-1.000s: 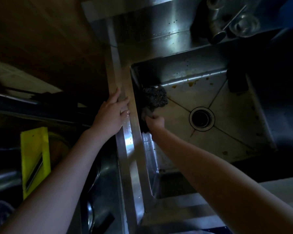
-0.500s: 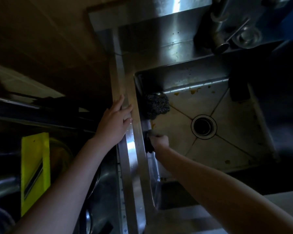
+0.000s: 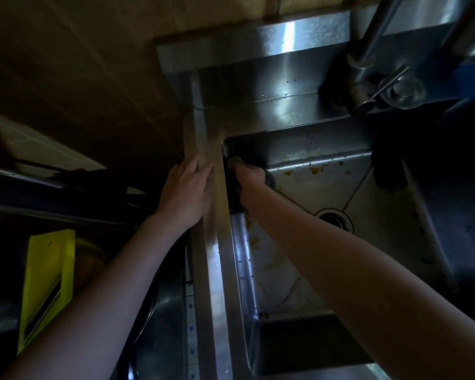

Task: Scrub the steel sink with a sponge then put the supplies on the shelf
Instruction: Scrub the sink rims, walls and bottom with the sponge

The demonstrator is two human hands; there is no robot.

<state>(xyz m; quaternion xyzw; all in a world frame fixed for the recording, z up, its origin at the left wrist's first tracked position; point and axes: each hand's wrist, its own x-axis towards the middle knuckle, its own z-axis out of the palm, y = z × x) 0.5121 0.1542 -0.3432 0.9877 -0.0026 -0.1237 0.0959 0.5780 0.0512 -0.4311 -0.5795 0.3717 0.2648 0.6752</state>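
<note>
Our right hand (image 3: 248,179) grips the sponge (image 3: 234,162) in the sink (image 3: 240,242)'s far-left corner, orange stains (image 3: 317,168) lying rightward; left hand (image 3: 185,190) flat on the rim (image 3: 214,242).

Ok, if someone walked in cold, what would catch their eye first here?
Two bare arms reach into a dim steel sink: the right hand grips a dark sponge against the left wall near the far corner, while the left hand lies flat on the rim. Next come the orange-brown stains along the foot of the back wall, and a bright yellow object in the dark at lower left.
</note>
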